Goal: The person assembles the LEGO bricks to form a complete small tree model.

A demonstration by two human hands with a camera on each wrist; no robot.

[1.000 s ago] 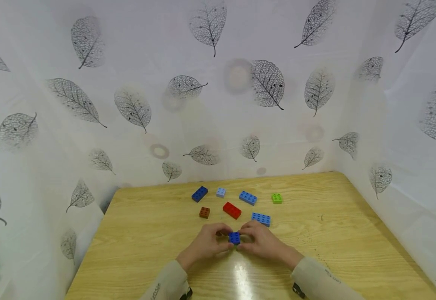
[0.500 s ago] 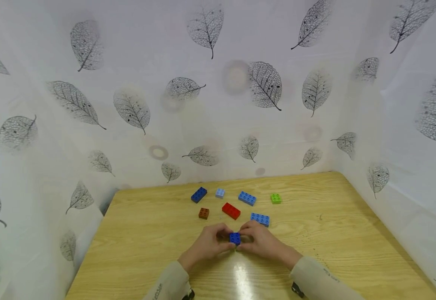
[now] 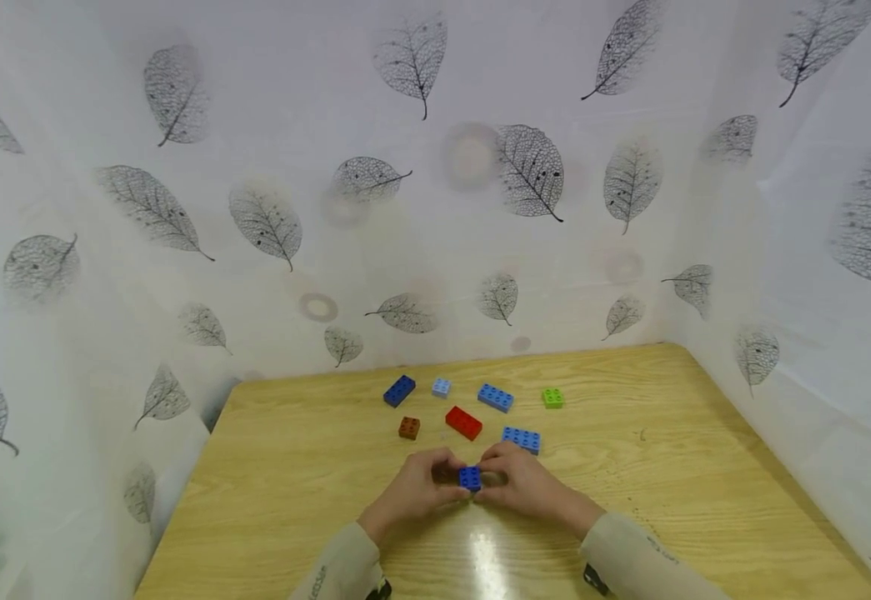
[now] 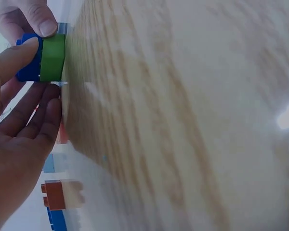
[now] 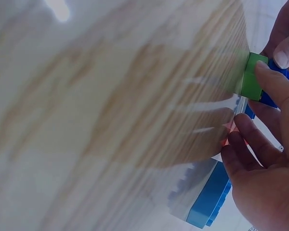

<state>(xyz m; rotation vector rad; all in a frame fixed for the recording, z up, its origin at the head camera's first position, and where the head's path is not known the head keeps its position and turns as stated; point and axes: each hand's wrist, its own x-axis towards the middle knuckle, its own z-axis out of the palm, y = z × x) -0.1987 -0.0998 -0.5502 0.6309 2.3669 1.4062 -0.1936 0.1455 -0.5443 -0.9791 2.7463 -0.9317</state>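
Observation:
A dark blue brick (image 3: 469,478) with studs on top sits between both hands near the middle of the table. The wrist views reveal a green brick (image 4: 53,58) directly under it, resting at the tabletop. From the left, my left hand (image 3: 422,485) pinches the blue brick with thumb and finger. My right hand (image 3: 527,483) pinches the stack from the other side, its thumb tip across the green brick (image 5: 251,77) and the blue one in the right wrist view. Just beyond the right hand lies a medium-blue long brick (image 3: 523,439), partly covered by it.
Loose bricks lie beyond the hands on the wooden table (image 3: 292,467): red (image 3: 463,422), brown (image 3: 408,427), dark blue (image 3: 399,390), pale blue (image 3: 441,387), another medium-blue brick (image 3: 496,397) and lime green (image 3: 553,397). A leaf-patterned white curtain (image 3: 435,225) surrounds the table's back and sides.
The blue brick has turned and shifted very slightly between the fingers, and the bit of green at its near edge no longer shows in the head view. Both hands stay nearly still.

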